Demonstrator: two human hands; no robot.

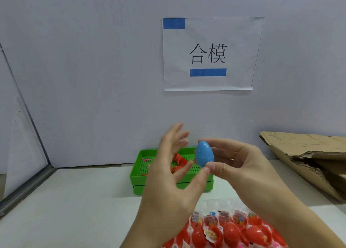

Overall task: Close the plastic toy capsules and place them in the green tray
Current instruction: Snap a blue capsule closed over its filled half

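I see my right hand raised above the white tabletop, pinching a blue capsule between thumb and fingertips; the thumb sits on its lower end and the fingers curl behind it. My left hand is just beside it, fingers spread wide and straight, holding nothing, its thumb tip near the capsule's lower end; I cannot tell whether they touch.

Beyond both hands, against the pale wall, lies the green tray, its near rim facing me and its perforated floor partly hidden by my left hand. A few red capsule pieces rest inside it, behind my left fingers. To the left of my left hand the tabletop runs bare to a metal frame edge. To the right of my right hand a torn cardboard sheet lies on the table, well apart from the capsule. Below my wrists sits a bag of red capsules, open halves with small packets in them.

The blue capsule is egg-shaped, glossy, tilted with its narrow end up and to the left. A seam line rings its middle and the two halves sit together.

A paper sign hangs on the wall above.
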